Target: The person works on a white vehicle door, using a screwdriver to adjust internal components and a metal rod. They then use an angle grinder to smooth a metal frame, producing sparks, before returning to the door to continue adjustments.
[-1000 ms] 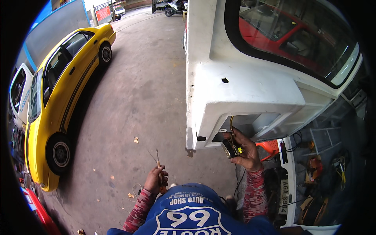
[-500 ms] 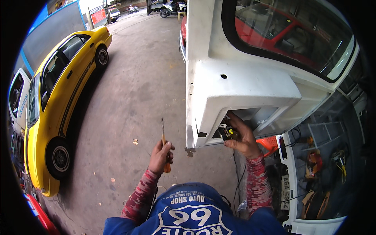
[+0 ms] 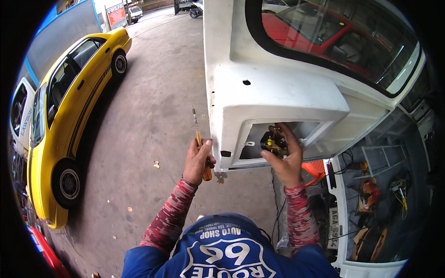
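A red-and-white rectangular sign [image 3: 116, 15] stands at the upper left of the frame. A white number plate [image 3: 334, 221] with dark characters hangs upright at lower right.

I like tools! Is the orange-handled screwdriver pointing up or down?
Up. The left hand grips the orange-handled screwdriver with its metal shaft rising above the fist.

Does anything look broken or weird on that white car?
Yes. The raised white hatch has an open rectangular recess with loose wires hanging out, where the right hand holds them. The left hand holds a screwdriver. Below, the open boot is cluttered with tools and cables.
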Demonstrator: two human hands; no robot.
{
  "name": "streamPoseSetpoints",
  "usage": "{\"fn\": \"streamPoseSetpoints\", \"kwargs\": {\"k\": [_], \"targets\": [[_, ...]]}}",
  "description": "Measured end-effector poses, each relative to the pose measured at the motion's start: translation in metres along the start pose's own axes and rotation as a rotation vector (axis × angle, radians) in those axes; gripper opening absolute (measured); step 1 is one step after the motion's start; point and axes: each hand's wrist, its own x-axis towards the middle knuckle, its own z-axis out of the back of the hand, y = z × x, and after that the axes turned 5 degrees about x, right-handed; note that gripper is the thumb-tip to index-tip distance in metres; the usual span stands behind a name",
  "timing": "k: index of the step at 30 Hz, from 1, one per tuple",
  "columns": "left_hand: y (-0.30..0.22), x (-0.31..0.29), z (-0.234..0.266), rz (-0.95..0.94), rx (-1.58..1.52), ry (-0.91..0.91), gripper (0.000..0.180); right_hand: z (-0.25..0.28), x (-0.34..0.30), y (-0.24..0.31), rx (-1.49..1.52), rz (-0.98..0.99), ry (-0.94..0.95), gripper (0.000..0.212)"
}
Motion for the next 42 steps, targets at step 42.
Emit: {"fn": "streamPoseSetpoints", "kwargs": {"k": [42], "targets": [[0.030,0.004,-0.017,-0.252,0.051,-0.114,0.026,-0.001,0.018,-0.036,0.070,-0.165,0.420,0.092]]}}
